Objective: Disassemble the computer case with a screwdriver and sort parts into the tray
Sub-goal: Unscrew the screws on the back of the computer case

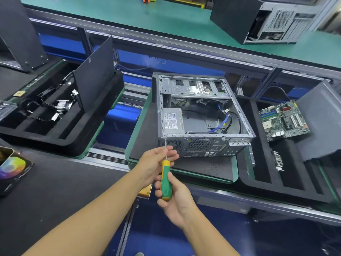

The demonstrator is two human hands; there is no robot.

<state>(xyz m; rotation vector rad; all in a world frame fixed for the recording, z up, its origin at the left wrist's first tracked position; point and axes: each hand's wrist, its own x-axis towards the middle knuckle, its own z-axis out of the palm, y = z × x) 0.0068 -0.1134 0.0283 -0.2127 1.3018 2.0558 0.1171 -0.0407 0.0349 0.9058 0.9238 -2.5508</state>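
Screwdriver (pixel 165 182) handle inside right hand's (pixel 178 203) closed grip, shaft in left hand's (pixel 154 162) pinch

Light was bright and even, falling from overhead, and shadows were soft. A pale sheen lay on the green bench (pixel 129 17) along the top of the frame, and the metal of the case (pixel 195 87) glinted at centre. Straight rails (pixel 184 48) bowed toward the frame's edges. The centre was sharp; the lower corners looked soft.
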